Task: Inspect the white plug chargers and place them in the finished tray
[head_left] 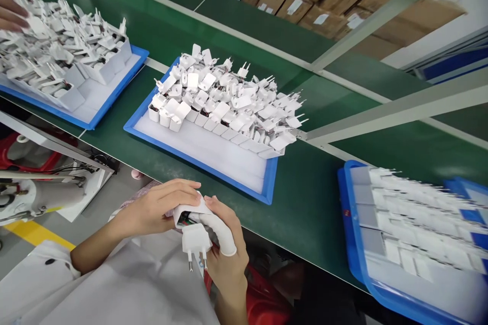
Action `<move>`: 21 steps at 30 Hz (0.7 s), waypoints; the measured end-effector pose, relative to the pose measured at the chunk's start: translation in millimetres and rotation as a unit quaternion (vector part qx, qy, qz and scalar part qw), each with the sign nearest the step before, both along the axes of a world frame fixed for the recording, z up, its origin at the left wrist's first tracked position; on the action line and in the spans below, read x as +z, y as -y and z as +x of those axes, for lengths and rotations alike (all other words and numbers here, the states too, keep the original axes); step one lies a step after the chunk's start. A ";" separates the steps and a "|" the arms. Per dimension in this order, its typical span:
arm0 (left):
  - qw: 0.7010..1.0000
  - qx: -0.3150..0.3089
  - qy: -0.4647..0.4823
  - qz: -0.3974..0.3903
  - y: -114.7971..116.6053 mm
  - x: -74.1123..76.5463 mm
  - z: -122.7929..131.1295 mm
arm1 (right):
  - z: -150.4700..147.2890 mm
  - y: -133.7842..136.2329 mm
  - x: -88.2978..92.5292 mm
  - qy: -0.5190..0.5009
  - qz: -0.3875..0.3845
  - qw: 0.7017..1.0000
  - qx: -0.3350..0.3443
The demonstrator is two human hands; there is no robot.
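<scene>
Head view: the left hand (pixel 154 210) and the right hand (pixel 224 254) meet just in front of the near edge of the green worktop (pixel 312 203). The left grip is closed on a white charger shell (pixel 188 213), its open side showing a circuit board; the right-hand fingers touch the same shell from the other side. Just below it, the right grip holds a white plug cap (pixel 195 241), its two pins pointing down. The right thumb wears a white finger cot (pixel 221 236). Just beyond the hands lies a blue tray (pixel 198 162) heaped with white charger parts (pixel 229 101). Another tray (pixel 114 96) sits far left, where another person's hand (pixel 11 12) rests. A third tray (pixel 354 244) lies right.
</scene>
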State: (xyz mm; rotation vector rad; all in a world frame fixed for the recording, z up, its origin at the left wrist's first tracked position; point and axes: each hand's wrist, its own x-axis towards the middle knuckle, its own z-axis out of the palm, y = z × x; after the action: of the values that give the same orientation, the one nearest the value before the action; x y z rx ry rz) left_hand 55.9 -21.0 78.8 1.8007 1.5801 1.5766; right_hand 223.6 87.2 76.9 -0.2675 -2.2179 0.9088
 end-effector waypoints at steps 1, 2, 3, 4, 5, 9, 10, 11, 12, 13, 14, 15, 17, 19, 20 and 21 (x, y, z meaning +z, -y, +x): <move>1.000 0.005 -0.004 -0.004 0.1 -0.8 0.1 | -0.7 -0.2 -0.4 -0.001 0.007 1.000 0.007; 1.000 0.007 -0.003 -0.007 0.1 -1.8 0.4 | -1.1 -0.1 -0.7 -0.003 0.009 1.000 0.012; 1.000 0.009 -0.001 -0.006 0.0 -3.0 1.0 | -1.1 0.2 -0.7 -0.004 0.006 1.000 0.014; 1.000 0.009 0.003 -0.004 -0.3 -4.0 1.8 | -0.7 1.0 -0.3 -0.003 -0.004 1.000 0.011; 1.000 0.009 0.006 0.003 -0.6 -4.7 2.8 | -0.2 2.1 0.5 0.000 -0.015 1.000 0.007; 1.000 0.009 -0.023 0.018 -1.8 -4.3 6.0 | 0.6 6.9 6.3 0.013 -0.035 0.999 -0.013; 0.999 0.012 -0.037 0.018 -2.0 -4.2 6.2 | -0.2 7.0 7.3 0.012 -0.025 1.000 -0.014; 0.999 0.017 -0.048 0.019 -2.1 -4.3 6.1 | -1.4 6.6 7.8 0.009 -0.011 1.000 -0.014; 0.998 0.021 -0.057 0.017 -2.2 -4.8 5.9 | -2.8 5.6 7.6 0.006 0.003 1.000 -0.011; 0.998 0.023 -0.062 0.015 -2.2 -5.6 5.5 | -4.3 4.3 6.7 0.005 0.015 1.000 -0.006; 0.998 0.024 -0.062 0.013 -2.2 -6.7 5.3 | -5.6 3.0 5.3 0.004 0.024 1.000 -0.001; 0.998 0.025 -0.061 0.011 -2.1 -7.9 5.3 | -6.5 2.0 3.5 0.001 0.029 1.000 0.004; 0.998 0.032 -0.054 0.013 -1.6 -10.0 6.0 | -6.8 1.6 -0.3 -0.009 0.025 1.000 0.006; 0.998 0.044 -0.049 0.024 -0.9 -10.8 7.1 | -5.2 3.8 -3.0 -0.015 0.011 1.000 -0.008; 0.997 0.050 -0.050 0.032 -0.4 -10.7 7.6 | -4.1 5.5 -3.5 -0.017 0.006 1.000 -0.018; 0.996 0.055 -0.055 0.041 0.0 -10.4 7.7 | -3.1 7.1 -3.5 -0.017 0.001 0.999 -0.030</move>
State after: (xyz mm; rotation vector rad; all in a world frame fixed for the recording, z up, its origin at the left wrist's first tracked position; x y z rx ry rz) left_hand 63.7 -20.9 68.4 1.9028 1.7131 1.6380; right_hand 220.5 80.1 73.4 -0.3150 -2.1670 0.8726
